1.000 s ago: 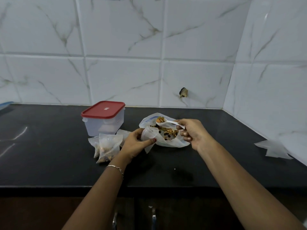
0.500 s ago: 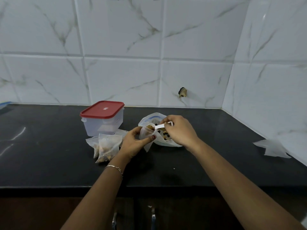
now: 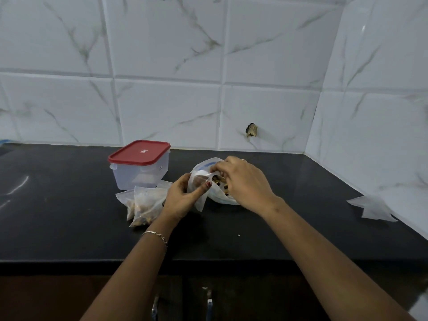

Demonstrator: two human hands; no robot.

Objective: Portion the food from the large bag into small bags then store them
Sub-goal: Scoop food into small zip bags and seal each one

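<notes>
Worktop (image 3: 69,228) of dark stone fills the lower view and carries everything, with tiled walls behind and to the right. Largest on it is a clear box with a red lid (image 3: 139,152), shut, standing at the back left; it is likely the place where the portions get stored. Right of it lies the large bag (image 3: 222,198), its mouth open toward the person so the nut mix inside can be reached. In front of the box lie the filled small bags (image 3: 143,205), slumped together and touching, set aside near the box. Far right, well apart, is a flat pile of spare bags (image 3: 372,208).

Between the hands is the small bag (image 3: 200,193) being filled, just in front of the large one. The left hand (image 3: 183,198) pinches its rim between thumb and fingers, a closed grip that keeps the mouth open and raised. The right hand (image 3: 245,181) has its fingers closed on the handle of a white spoon (image 3: 203,173), whose bowl sits at the small bag's mouth, seemingly tipping in a scoop. Brown food already shows inside, so this portion looks partly filled, with more mix still in the large bag.
</notes>
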